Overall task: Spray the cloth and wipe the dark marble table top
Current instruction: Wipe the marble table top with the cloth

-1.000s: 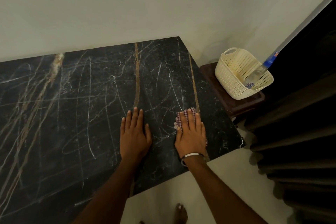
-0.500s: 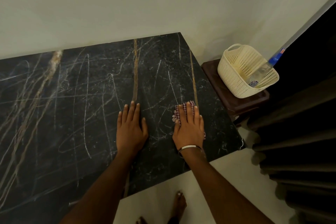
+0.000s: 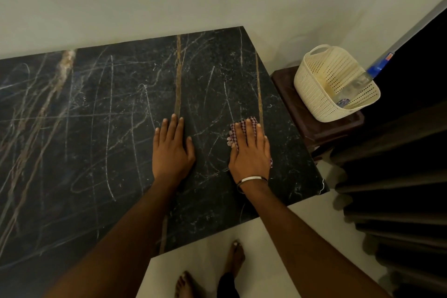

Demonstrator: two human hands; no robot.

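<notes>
Left hand: my fingers straight, palm flat on the table, holding nothing.
Right hand: my straight fingers press the checked cloth flat.

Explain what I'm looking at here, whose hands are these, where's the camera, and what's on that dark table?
No machine here: a person wears a camera on their head, looking down at their own hands. The left hand rests flat on the dark marble table top, holding nothing. The right hand presses a checked cloth against the marble with straight fingers. Beside the table, a cream basket on a brown stool holds a spray bottle. Bare feet show on the floor below.
</notes>
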